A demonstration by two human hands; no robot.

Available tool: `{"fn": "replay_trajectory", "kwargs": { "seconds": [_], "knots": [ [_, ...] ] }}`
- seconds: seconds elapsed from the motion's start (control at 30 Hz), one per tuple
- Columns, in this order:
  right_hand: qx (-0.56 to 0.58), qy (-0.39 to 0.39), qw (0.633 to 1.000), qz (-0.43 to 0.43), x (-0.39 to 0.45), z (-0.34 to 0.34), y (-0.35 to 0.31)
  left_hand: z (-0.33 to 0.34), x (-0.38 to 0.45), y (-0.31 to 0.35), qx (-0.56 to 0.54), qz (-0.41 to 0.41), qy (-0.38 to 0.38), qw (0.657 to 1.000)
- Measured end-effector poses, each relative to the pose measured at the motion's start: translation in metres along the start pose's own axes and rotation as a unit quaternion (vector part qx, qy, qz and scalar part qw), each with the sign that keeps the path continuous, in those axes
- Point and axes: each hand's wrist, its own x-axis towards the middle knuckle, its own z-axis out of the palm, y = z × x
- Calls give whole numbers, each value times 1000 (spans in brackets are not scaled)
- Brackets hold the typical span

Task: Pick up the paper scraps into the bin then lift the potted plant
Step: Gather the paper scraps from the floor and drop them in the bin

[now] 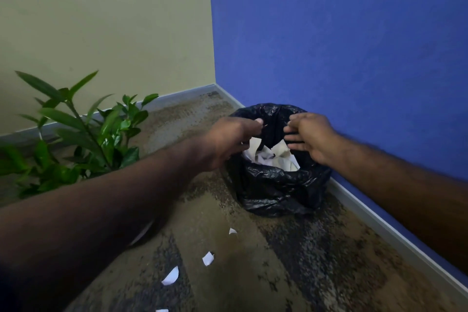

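A bin lined with a black plastic bag (278,185) stands on the carpet against the blue wall, with white paper (268,157) inside. Both hands hover over its mouth. My left hand (230,139) is above the left rim with fingers curled; whether it holds anything is hidden. My right hand (309,137) is over the right rim, fingers spread and empty. Loose paper scraps lie on the carpet in front of the bin: one (232,230) nearest it, another (208,258) closer to me, a third (171,276) further left. The potted plant (88,134) stands at left, its pot mostly behind my left forearm.
The room corner is behind the bin, where a beige wall (101,20) meets the blue wall (342,45), with a grey skirting board (379,230) along the floor. One more scrap (162,310) lies at the bottom edge. The carpet (291,261) is mottled brown and dark.
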Motion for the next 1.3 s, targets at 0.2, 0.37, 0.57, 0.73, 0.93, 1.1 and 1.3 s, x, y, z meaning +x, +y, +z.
{"fn": "replay_trajectory", "kwargs": {
  "seconds": [0.2,0.37,0.57,0.73,0.93,1.1,1.3],
  "knots": [
    [-68,-23,992,-104,-23,33,-1,-69,-58,-34,143,61,29,987],
    [-181,-76,940,-279,-56,73,4,-139,-136,-102,259,1,66,964],
    [-258,-227,875,-340,-105,122,38,-197,-217,-187,354,-90,170,915],
    [-327,-329,833,-303,-131,148,76,-227,-259,-225,456,-168,95,869],
    [-381,-414,782,-270,-148,174,103,-268,-299,-259,510,-271,4,816],
    [-394,-443,763,-257,-157,203,116,-298,-324,-280,567,-324,3,758],
    [-429,-470,726,-260,-170,245,137,-293,-349,-318,487,-355,34,797]
  ]
}}
